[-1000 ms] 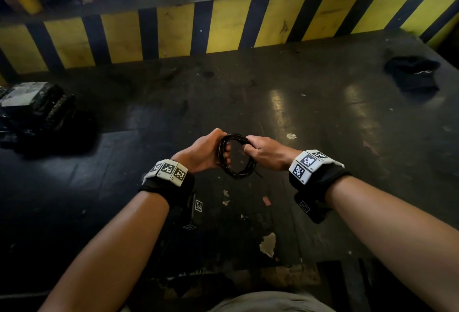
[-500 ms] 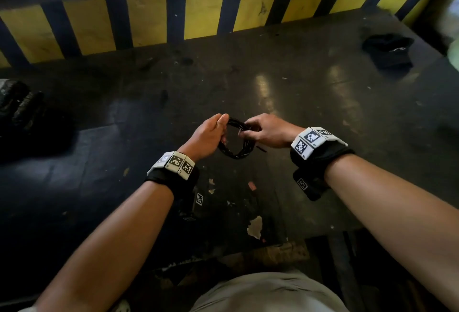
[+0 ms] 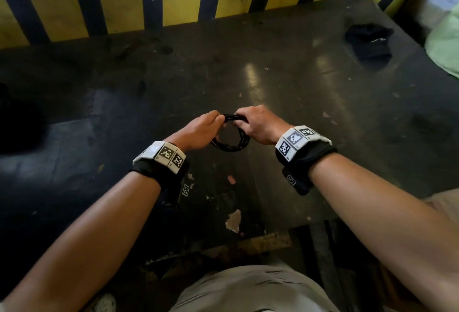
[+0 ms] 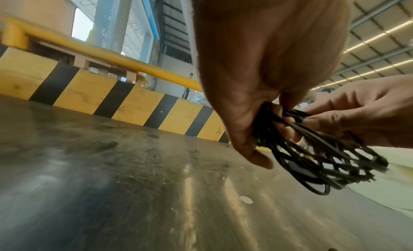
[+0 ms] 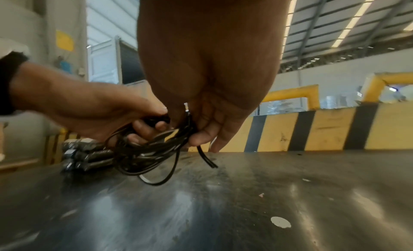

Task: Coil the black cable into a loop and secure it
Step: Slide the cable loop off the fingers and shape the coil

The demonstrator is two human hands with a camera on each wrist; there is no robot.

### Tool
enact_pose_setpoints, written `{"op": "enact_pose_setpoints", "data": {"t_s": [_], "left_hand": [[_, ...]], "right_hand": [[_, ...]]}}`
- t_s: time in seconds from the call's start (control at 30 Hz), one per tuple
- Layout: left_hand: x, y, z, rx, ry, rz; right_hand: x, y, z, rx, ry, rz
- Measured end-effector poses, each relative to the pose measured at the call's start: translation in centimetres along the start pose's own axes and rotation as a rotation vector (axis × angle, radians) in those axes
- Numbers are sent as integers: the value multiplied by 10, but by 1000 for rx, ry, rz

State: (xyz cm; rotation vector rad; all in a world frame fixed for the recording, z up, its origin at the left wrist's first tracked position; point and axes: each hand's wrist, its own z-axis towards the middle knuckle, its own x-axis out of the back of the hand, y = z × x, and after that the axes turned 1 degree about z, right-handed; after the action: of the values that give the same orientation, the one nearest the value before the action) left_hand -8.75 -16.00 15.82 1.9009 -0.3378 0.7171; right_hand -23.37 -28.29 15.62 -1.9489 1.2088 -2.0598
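Item one: black cable [image 3: 231, 146], wound into a small multi-turn loop, held in the air just above the dark counter [image 3: 285, 83] at the centre of the head view. We count several strands bunched together; the exact number we cannot tell. In the right wrist view a short loose end [image 5: 206, 158] hangs down from the bundle, and one larger turn droops below the rest.

Item two: left hand [image 3: 198, 130], centre-left of the head view. Its grip is closed on the upper left part of the loop, fingers and thumb curled round the bunched strands.

Item three: right hand [image 3: 258, 122], centre-right of the head view. Its grip is likewise closed on the loop's upper right part, fingers curled over the strands. The two hands nearly meet at the top of the loop; the lower arc hangs free between the wrists.

Item four: a wrist band with square black-and-white markers on each forearm, left [image 3: 161, 156] and right [image 3: 298, 141].

Item five: yellow-and-black striped barrier [image 3: 173, 1] along the counter's far edge, top of the head view.

Item six: a dark crumpled object [image 3: 367, 40], upper right of the counter, well apart from the hands; what it is we cannot tell.

Item seven: metal cylindrical parts [image 5: 85, 156], left of the right wrist view, resting on the counter.
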Motion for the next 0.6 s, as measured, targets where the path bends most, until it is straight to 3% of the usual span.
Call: {"op": "enact_pose_setpoints", "data": {"t_s": [0.1, 0.2, 0.27, 0.43, 0.6], "left_hand": [[-3, -4, 3, -44, 64, -70], [-4, -5, 6, -61, 70, -127], [-5, -4, 7, -75, 63, -156], [-7, 2, 14, -86, 47, -181], [-14, 3, 20, -70, 114, -137]], "right_hand": [[6, 13, 1, -60, 10, 200], [5, 25, -2, -215, 0, 686], [5, 28, -5, -262, -8, 868], [4, 36, -11, -187, -51, 810], [8, 34, -10, -248, -46, 825]]}}
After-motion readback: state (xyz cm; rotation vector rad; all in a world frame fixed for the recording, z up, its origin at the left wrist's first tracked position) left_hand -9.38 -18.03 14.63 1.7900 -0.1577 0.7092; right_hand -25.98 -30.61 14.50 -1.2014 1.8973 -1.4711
